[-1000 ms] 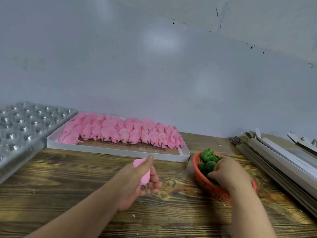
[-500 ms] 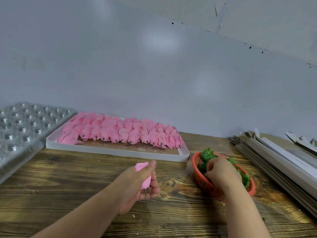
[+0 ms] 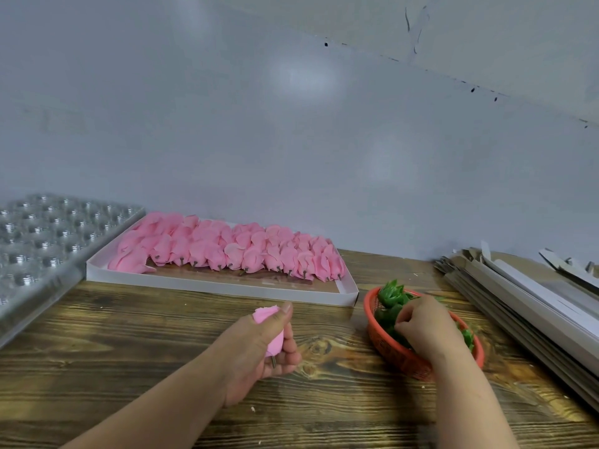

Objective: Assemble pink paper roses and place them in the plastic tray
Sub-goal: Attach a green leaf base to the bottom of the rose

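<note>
- The left hand [image 3: 259,348] hovers just above the wooden desk [image 3: 129,351], near the middle of the view, with its fingers [image 3: 290,350] and thumb curled round a pink paper rose bud [image 3: 270,328].
- The bud's petal top sticks out above the thumb, and a short dark stub shows below it between the curled fingers.
- The right hand [image 3: 424,328] reaches into an orange plastic basket [image 3: 402,358] that stands on the desk to the right.
- Its fingers are bent down among the green leaf pieces [image 3: 392,296] in the basket; whether they hold one of them cannot be told, since the fingertips are hidden among the pieces.
- Behind the hands lies a flat white cardboard box [image 3: 227,286] with low walls, set against the wall side of the desk.
- In that box pink rose buds [image 3: 227,251] lie in close overlapping rows, their dark stubs pointing toward the person.
- The clear plastic tray [image 3: 42,241] with many round cups lies at the far left, just beside the white box.
- No rose can be made out in the cups that show.
- At the right edge, a stack of flat grey cardboard sheets [image 3: 518,303] lies on the desk, just beside the basket.
- A pale grey wall [image 3: 291,124] rises behind the desk.
</note>
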### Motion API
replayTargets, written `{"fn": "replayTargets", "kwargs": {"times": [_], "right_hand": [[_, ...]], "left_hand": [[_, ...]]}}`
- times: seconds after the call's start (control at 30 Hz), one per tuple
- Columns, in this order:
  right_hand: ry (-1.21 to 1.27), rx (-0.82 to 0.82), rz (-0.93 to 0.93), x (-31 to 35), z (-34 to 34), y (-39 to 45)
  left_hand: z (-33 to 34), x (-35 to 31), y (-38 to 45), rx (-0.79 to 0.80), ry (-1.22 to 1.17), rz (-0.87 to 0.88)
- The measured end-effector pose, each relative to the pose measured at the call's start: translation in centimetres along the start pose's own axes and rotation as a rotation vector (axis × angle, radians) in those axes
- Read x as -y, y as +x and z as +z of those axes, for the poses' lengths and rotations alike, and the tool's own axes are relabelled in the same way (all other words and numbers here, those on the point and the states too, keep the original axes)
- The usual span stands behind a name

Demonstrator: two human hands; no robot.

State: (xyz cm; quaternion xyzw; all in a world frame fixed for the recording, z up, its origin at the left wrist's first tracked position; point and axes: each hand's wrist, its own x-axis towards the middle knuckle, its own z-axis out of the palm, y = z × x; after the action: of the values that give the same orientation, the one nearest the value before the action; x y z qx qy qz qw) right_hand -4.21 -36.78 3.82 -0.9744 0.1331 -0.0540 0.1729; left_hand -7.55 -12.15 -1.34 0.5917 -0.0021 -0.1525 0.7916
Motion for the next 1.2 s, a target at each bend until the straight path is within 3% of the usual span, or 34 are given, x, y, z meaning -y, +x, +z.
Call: {"fn": "replayTargets", "kwargs": {"times": [0.13, 0.27, 0.63, 0.77, 1.0, 1.2], "right_hand": [[-0.039, -0.004, 0.035, 0.1, 0.3, 0.0], [-0.006, -0.11, 0.043, -0.5, 0.0, 0.2], [0.364, -0.204, 0.058, -1.1, -0.2, 0.7], [0.282, -0.149, -0.007, -0.6, -0.1, 0.3], [0.311, -0.226, 0.048, -0.3, 0.0, 0.4], [0.32, -0.175, 0.051, -0.5, 0.1, 0.5]], "left_hand": [[0.1, -0.1, -0.1, -0.004, 0.007, -0.007], [0.2, -0.3, -0.3, -0.01, -0.01, -0.01], [0.3, -0.4, -0.4, -0.017, -0.007, -0.012], [0.3, -0.4, -0.4, -0.02, -0.011, -0.01], [0.2, -0.3, -0.3, -0.01, 0.004, -0.011], [0.2, -0.4, -0.3, -0.012, 0.007, -0.015]]}}
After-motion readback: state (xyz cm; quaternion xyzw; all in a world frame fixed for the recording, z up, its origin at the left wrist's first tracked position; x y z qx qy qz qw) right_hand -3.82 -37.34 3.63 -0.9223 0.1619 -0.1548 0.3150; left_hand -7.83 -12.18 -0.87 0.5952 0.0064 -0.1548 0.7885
